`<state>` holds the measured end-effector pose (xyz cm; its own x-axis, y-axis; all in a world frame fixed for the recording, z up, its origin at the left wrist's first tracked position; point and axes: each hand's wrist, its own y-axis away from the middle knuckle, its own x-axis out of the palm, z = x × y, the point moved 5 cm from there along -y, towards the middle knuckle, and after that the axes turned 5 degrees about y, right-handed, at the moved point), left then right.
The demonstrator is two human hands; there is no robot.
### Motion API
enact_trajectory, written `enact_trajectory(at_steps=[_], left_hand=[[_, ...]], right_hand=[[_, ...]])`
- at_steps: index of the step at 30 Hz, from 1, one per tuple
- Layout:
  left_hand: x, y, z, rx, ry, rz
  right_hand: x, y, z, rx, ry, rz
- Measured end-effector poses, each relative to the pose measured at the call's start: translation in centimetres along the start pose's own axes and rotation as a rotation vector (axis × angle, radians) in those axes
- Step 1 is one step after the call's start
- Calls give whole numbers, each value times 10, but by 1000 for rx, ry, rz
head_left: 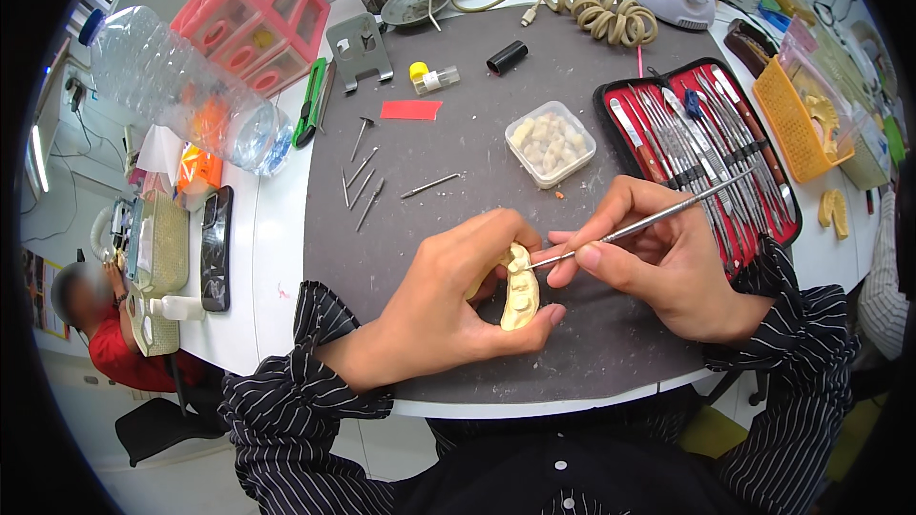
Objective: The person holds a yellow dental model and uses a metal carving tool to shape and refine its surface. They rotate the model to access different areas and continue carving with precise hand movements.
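Note:
A pale yellow dental cast (520, 298) with molded teeth is gripped between the thumb and fingers of my left hand (456, 281), above the grey work mat (429, 372). In my right hand (673, 267) I hold a thin metal dental carving tool (658, 216) like a pen. Its tip meets the cast near the upper teeth, and its handle slants up to the right. The fingertips of both hands are close together around the cast. Part of the cast is hidden behind my left fingers.
Ahead stands a clear box of small tooth-like pieces (551, 143). To the right lies an open red tool case (706, 143); a yellow basket (797, 124) is beyond it. Several metal burs (367, 193) lie left. A large plastic bottle (181, 86) leans there near a phone (218, 248). Another person sits far left.

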<state>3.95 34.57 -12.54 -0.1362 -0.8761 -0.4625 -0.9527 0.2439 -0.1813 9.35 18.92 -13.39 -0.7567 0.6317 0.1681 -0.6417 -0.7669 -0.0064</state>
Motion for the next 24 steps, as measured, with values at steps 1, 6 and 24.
enact_trajectory(at_steps=[1, 6, 24], left_hand=[[0, 0, 0, 1, -4, 1], [1, 1, 3, 2, -20, -14], [2, 2, -1, 60, -41, -54]], right_hand=[[0, 0, -1, 0, -4, -8], [2, -1, -1, -8, -11, -18], [-1, -4, -4, 78, -96, 4]])
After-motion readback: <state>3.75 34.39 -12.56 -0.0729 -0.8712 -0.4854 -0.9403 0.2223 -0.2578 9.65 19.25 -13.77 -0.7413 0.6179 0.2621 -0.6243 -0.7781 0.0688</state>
